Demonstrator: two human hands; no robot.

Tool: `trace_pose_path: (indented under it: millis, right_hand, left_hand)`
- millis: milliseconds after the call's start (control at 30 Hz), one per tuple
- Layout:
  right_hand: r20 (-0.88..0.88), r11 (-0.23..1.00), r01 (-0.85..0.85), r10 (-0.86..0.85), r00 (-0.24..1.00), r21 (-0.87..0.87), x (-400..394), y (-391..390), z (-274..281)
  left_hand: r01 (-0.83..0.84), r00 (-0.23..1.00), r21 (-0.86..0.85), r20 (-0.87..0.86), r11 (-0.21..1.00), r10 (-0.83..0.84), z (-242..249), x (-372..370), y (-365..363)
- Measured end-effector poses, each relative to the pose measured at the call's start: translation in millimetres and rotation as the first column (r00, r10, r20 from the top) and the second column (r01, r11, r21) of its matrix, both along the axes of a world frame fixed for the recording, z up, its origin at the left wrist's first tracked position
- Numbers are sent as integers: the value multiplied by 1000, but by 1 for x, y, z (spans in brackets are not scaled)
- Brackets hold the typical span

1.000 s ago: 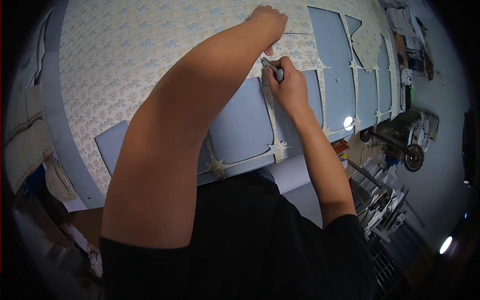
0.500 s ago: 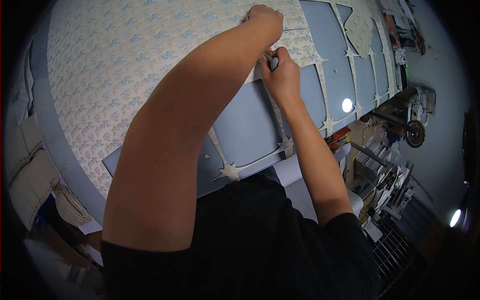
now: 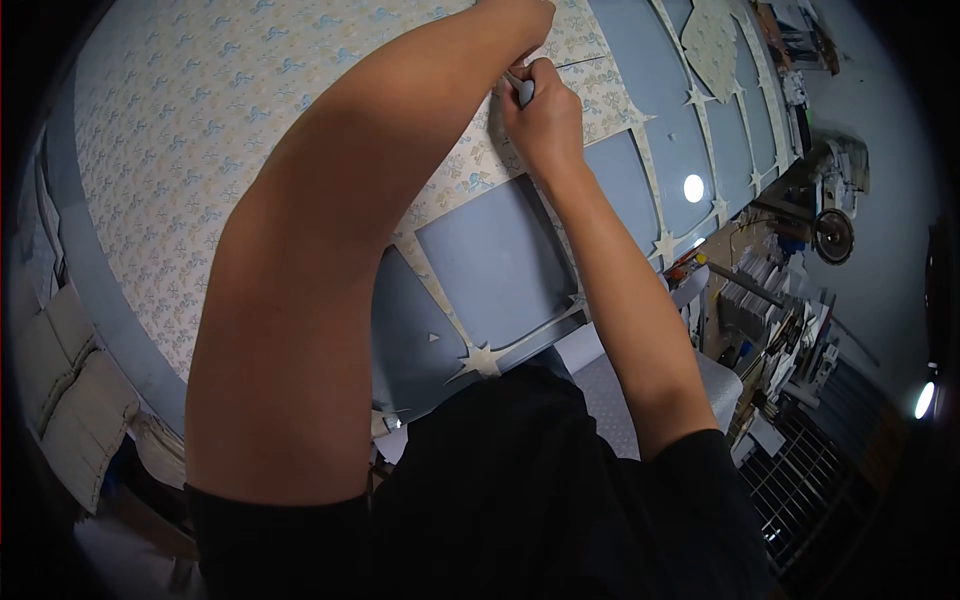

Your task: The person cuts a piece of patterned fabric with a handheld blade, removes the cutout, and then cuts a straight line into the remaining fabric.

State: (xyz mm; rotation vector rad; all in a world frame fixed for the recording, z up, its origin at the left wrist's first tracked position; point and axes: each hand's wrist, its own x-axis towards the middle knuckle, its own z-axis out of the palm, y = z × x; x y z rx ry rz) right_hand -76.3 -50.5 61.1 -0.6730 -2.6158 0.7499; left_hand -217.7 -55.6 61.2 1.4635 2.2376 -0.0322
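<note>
Right hand grips tool at upper centre
Left hand nears top edge, over paper; cannot tell its fingers' state.

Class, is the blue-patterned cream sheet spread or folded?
Spread: the cream sheet lies flat, and the smooth blue-grey tabletop shows through its cut openings.

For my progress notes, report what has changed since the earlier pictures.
The right hand, gripping the grey-handled tool, moved farther from the body across the patterned sheet. The left hand shifted slightly the same way. Nothing was visibly grasped or released. The slit and star-shaped remnants stayed put.
</note>
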Motion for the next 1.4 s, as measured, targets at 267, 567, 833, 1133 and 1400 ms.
trace_pose_path:
  millis: [267,567,833,1133,1400]
  right_hand:
    - [43,1000,-2,2,999,-10,-10,4,2]
    - [-132,999,-10,17,991,53,-71,14,-26]
    - [-259,998,0,-15,966,-59,-64,15,-33]
    - [-304,904,-87,-49,951,-419,69,61,-22]
    - [84,891,-454,451,888,8,91,120,1]
  left_hand:
    - [-32,994,47,103,998,27,-14,-23,5]
    - [-61,976,80,216,995,42,-23,-42,7]
    - [-135,951,111,292,985,98,-15,-62,-15]
    - [-170,984,338,108,926,141,-13,-58,-88]
    - [-479,878,264,156,837,453,6,16,-247]
